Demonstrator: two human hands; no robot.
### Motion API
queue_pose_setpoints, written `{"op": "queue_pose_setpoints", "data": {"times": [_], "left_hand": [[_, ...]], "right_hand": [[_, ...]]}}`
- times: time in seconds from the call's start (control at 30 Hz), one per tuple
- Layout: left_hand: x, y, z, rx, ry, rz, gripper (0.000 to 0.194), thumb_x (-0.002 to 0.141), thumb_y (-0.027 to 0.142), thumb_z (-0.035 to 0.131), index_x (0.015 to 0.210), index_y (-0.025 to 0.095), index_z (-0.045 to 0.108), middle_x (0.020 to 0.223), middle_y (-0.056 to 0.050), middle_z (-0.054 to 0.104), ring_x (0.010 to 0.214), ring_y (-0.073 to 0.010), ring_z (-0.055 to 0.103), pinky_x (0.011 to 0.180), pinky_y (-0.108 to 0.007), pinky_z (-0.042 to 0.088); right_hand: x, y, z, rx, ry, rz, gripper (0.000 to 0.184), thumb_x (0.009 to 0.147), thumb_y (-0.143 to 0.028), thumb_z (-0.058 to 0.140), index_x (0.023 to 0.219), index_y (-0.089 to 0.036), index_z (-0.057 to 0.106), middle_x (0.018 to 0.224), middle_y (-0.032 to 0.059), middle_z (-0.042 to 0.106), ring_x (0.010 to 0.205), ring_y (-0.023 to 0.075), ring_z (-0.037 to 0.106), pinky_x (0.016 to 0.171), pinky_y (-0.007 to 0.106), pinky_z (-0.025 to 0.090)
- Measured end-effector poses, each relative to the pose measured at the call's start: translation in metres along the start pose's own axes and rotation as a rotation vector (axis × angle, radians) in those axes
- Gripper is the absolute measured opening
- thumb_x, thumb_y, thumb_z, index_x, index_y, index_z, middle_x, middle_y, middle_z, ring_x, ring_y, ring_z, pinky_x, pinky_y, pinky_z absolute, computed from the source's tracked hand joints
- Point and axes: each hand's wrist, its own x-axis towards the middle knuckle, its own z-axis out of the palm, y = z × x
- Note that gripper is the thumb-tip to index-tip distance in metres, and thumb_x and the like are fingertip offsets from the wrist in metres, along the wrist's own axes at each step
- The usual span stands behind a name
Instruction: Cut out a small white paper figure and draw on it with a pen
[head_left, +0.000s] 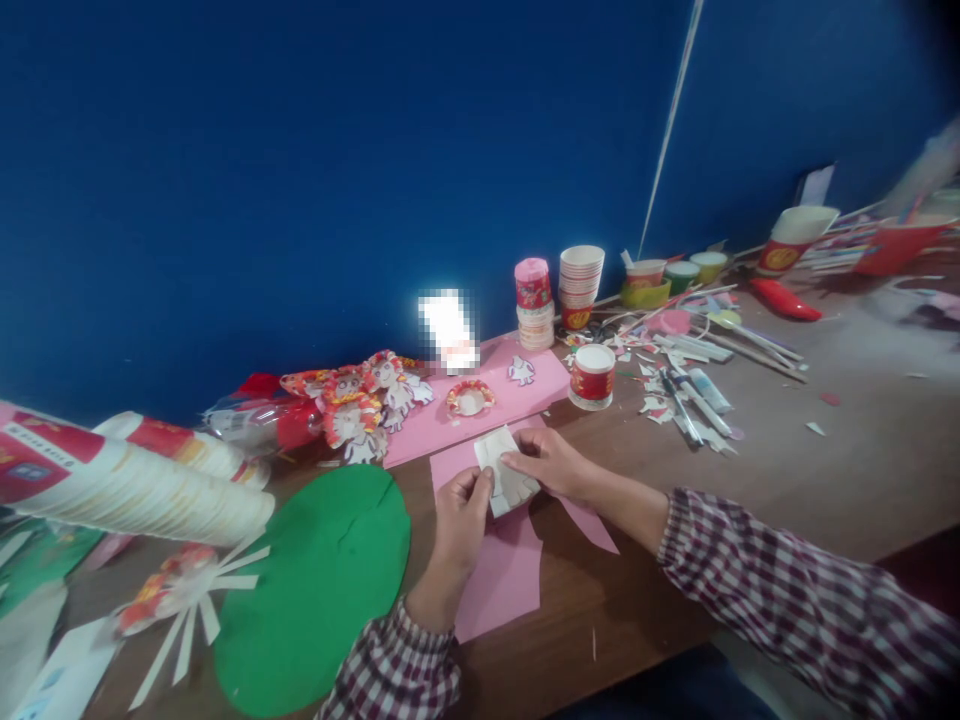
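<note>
My left hand (pixel 461 515) and my right hand (pixel 551 462) both pinch a small white paper cut-out (pixel 504 470) with printed lines, held just above a pink paper sheet (pixel 502 570) on the brown table (pixel 825 480). The left fingers grip its lower left edge. Those of the right hand are closed on its right side. Both sleeves are plaid.
A green paper disc (pixel 315 590) lies left of my hands. A stack of paper cups (pixel 127 485) lies on its side at far left, beside printed figure cut-outs (pixel 367 395). A second pink sheet (pixel 487 395), upright cups (pixel 579 285), a red cup (pixel 592 375), pens and scraps sit behind.
</note>
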Motion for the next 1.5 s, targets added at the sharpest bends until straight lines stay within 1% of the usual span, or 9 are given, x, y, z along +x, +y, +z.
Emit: {"op": "queue_pose_setpoints", "data": {"times": [0.23,0.43,0.63,0.8,0.93,1.07,1.13,1.3,1.5], "left_hand": [[-0.002,0.009,0.001,-0.024,0.004,-0.011,0.032,0.078,0.042,0.064,0.064,0.013,0.06,0.056,0.003,0.05,0.053,-0.0085,0.041,0.05,-0.02,0.034],[-0.001,0.007,0.002,-0.125,0.011,-0.025,0.035,0.077,0.044,0.065,0.096,0.014,0.066,0.081,-0.004,0.067,0.072,-0.0156,0.061,0.067,-0.026,0.048],[0.0,0.001,0.001,-0.201,0.068,-0.039,0.037,0.074,0.041,0.07,0.098,0.013,0.068,0.088,-0.007,0.07,0.077,-0.0182,0.064,0.071,-0.028,0.05],[0.001,0.0,0.001,-0.208,0.102,-0.061,0.035,0.072,0.04,0.071,0.091,0.012,0.068,0.08,-0.006,0.069,0.068,-0.0157,0.063,0.064,-0.026,0.049],[0.002,0.001,0.001,-0.223,0.133,-0.078,0.035,0.07,0.04,0.072,0.09,0.011,0.068,0.075,-0.004,0.068,0.064,-0.0143,0.061,0.06,-0.025,0.048],[0.004,0.002,-0.001,-0.246,0.175,-0.089,0.036,0.07,0.039,0.072,0.093,0.012,0.066,0.074,-0.003,0.067,0.061,-0.0128,0.06,0.059,-0.024,0.048],[0.004,0.003,-0.001,-0.263,0.186,-0.095,0.037,0.07,0.039,0.073,0.093,0.012,0.066,0.073,-0.003,0.067,0.061,-0.0127,0.06,0.059,-0.024,0.048],[0.005,0.002,0.0,-0.293,0.2,-0.111,0.037,0.068,0.04,0.074,0.091,0.012,0.066,0.072,-0.003,0.067,0.06,-0.0136,0.06,0.057,-0.024,0.048],[0.007,-0.001,-0.001,-0.299,0.22,-0.122,0.04,0.067,0.042,0.074,0.09,0.011,0.066,0.071,-0.003,0.067,0.057,-0.0132,0.06,0.053,-0.023,0.047]], "right_hand": [[0.001,0.0,-0.001,-0.064,0.015,-0.034,0.026,0.075,-0.037,0.061,0.075,-0.011,0.058,0.066,0.0001,0.051,0.06,0.0107,0.044,0.056,0.024,0.036],[-0.001,-0.002,0.001,-0.146,0.025,-0.062,0.023,0.076,-0.035,0.061,0.069,-0.013,0.055,0.062,-0.0027,0.044,0.058,0.0094,0.038,0.052,0.022,0.03],[-0.004,-0.002,0.004,-0.254,0.021,-0.119,0.031,0.078,-0.035,0.059,0.059,-0.017,0.042,0.058,-0.0048,0.034,0.056,0.0085,0.032,0.05,0.022,0.026],[-0.007,-0.005,0.006,-0.277,-0.03,-0.126,0.029,0.081,-0.037,0.058,0.064,-0.017,0.047,0.06,-0.0041,0.041,0.056,0.0087,0.036,0.05,0.022,0.028],[-0.007,-0.004,0.007,-0.232,-0.054,-0.124,0.032,0.081,-0.043,0.059,0.067,-0.015,0.051,0.061,-0.0041,0.041,0.056,0.0084,0.035,0.051,0.022,0.028],[-0.007,-0.004,0.007,-0.099,-0.09,-0.039,0.036,0.083,-0.049,0.056,0.081,-0.013,0.057,0.064,-0.0025,0.048,0.056,0.0089,0.04,0.051,0.022,0.031],[-0.008,-0.005,0.007,-0.082,-0.085,-0.009,0.037,0.082,-0.05,0.056,0.082,-0.013,0.058,0.064,-0.0022,0.05,0.055,0.0089,0.041,0.051,0.022,0.031],[-0.008,-0.004,0.008,-0.092,-0.116,-0.022,0.03,0.078,-0.043,0.062,0.074,-0.014,0.055,0.063,-0.0026,0.052,0.056,0.0088,0.045,0.052,0.021,0.034],[-0.008,0.003,0.007,-0.073,-0.2,0.037,0.023,0.075,-0.032,0.067,0.085,-0.014,0.055,0.071,0.0005,0.061,0.06,0.0116,0.055,0.053,0.021,0.041]]}}
